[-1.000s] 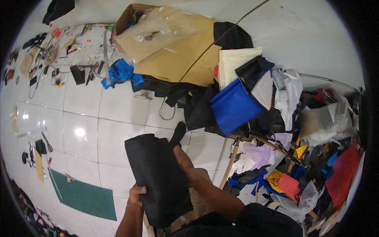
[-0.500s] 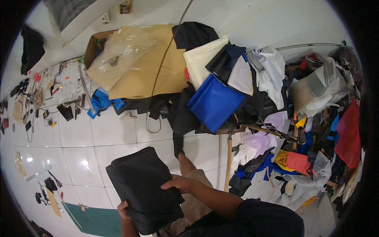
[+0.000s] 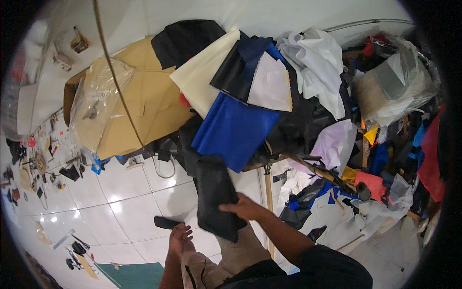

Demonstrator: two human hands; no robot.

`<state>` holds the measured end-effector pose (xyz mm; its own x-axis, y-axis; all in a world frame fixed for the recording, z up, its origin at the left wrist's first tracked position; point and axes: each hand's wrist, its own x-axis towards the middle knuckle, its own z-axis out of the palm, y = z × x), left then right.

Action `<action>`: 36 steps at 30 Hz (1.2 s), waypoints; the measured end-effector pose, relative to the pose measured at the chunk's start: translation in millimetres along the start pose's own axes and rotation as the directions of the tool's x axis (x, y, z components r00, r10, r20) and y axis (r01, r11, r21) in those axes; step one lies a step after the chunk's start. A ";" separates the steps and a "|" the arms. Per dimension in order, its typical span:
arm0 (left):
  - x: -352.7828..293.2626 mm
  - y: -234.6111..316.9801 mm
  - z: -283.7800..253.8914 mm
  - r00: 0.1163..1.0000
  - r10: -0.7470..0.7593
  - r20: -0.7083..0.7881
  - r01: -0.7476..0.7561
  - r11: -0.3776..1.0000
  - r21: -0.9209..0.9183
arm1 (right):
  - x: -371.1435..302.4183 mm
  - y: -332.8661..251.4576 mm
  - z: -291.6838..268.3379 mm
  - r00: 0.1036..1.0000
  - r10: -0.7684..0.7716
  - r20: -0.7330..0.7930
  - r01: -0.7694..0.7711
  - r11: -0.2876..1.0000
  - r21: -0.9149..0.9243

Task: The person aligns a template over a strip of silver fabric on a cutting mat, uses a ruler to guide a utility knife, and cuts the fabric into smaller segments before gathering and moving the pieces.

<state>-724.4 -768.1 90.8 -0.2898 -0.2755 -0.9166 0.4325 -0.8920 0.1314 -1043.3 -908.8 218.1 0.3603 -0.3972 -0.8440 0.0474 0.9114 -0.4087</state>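
Note:
My right hand (image 3: 240, 208) grips the near right edge of a folded piece of black fabric (image 3: 216, 195), thumb on top. The fabric hangs in front of my legs, its far end up against dark material at the table's front edge. My left hand (image 3: 180, 238) is off the fabric, over my left leg, fingers spread and nothing seen in them. Just past its fingertips is a dark, rounded shape (image 3: 166, 222); whether it is my covered foot or a loose thing, I cannot tell. A blue sheet (image 3: 233, 130) lies just beyond the black fabric.
Cream (image 3: 207, 72), black and pale sheets overlap on the table beside brown paper (image 3: 139, 101) with clear plastic. A wooden pole (image 3: 268, 207) stands right of my legs. Fabric scraps and a plastic-wrapped bundle (image 3: 394, 91) crowd the right. A green board (image 3: 132, 274) lies lower left.
The black fabric has gone from both hands to my right hand alone, moving right and away toward the table. My left hand has let go. The view has shifted.

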 end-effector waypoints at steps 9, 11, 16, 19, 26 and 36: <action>1.5 -31.7 -32.7 0.992 0.045 0.116 -0.012 0.962 -0.272 | 14.2 -96.9 -128.7 0.540 -0.386 -0.748 0.289 0.920 -0.266; -12.2 -27.9 -33.1 0.946 0.017 -0.323 0.098 0.937 0.335 | 7.2 -143.0 -153.2 0.406 -0.455 -0.793 0.281 0.888 -0.365; -49.6 -20.0 -20.1 0.888 -0.021 -0.459 0.191 0.926 0.327 | -7.2 -242.9 -212.5 0.077 -0.787 -0.612 0.084 0.617 -0.782; -68.3 -14.5 -3.7 0.836 -0.047 -0.547 0.231 0.934 0.273 | 21.2 -272.4 -249.8 0.016 -0.843 -0.537 -0.255 0.516 -0.818; -70.7 -19.9 9.2 0.846 -0.079 -0.527 0.295 0.894 0.338 | 157.6 -237.9 -367.8 0.077 -0.919 -0.386 -0.535 0.288 -0.794; -80.8 -13.3 14.8 0.823 -0.107 -0.558 0.285 0.927 0.243 | 231.0 -229.8 -230.4 0.403 -0.590 -0.700 -0.159 0.708 -0.688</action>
<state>-719.3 -739.4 168.7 0.1921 0.0690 -0.9790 0.1110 -0.9927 -0.0482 -1185.6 -1234.7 37.1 -0.5347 -0.7726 -0.3424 -0.6648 0.6347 -0.3940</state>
